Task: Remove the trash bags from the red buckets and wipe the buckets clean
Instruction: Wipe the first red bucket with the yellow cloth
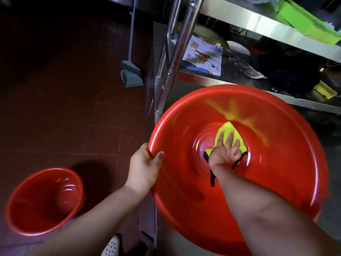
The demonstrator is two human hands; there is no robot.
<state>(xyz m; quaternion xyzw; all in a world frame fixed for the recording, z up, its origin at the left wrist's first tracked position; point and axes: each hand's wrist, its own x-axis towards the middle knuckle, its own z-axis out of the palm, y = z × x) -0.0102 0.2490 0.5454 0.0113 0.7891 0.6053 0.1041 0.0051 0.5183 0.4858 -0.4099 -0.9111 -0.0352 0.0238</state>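
Note:
A large red bucket (184, 182) fills the right half of the view, its mouth tilted toward me. My left hand (144, 167) grips its rim on the left side. Deep inside it, my right hand (226, 154) presses a yellow cloth (227, 131) with a dark edge flat against the bucket's bottom, fingers spread over the cloth. A second, smaller red bucket (24, 218) stands upright on the floor at the lower left, with nothing in it. No trash bag shows in either bucket.
A steel shelf rack (173, 58) stands right behind the big bucket, its legs close to the rim; papers (203, 56) and clutter lie on its lower shelf. A grey dustpan (131, 74) leans at the back. Dark red floor tiles (64, 108) lie on the left. My white shoe (110, 246) is below.

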